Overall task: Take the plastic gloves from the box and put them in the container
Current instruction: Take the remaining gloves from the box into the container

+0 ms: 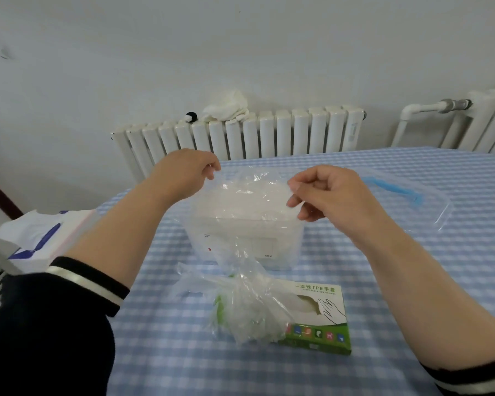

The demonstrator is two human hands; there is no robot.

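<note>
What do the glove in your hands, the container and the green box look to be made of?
Glove: thin clear plastic film, glossy; it crinkles and the table shows through.
Container: clear, seemingly rigid plastic; straight walls, white contents visible inside.
Box: probably printed cardboard, slightly glossy; flat panels, sharp edges, green print.

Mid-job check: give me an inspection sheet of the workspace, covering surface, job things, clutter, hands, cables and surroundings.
Surface: table under a blue-and-white checked cloth.
Job things: clear plastic glove held stretched above the clear container; more gloves spill from the green glove box at the near edge; container lid with blue clip lies at right.
Clutter: tissue pack at the left.
Hands: left hand and right hand each pinch a top corner of the glove.
Cables: nothing seen.
Surroundings: white radiator with a white cloth on top; plain wall.
</note>
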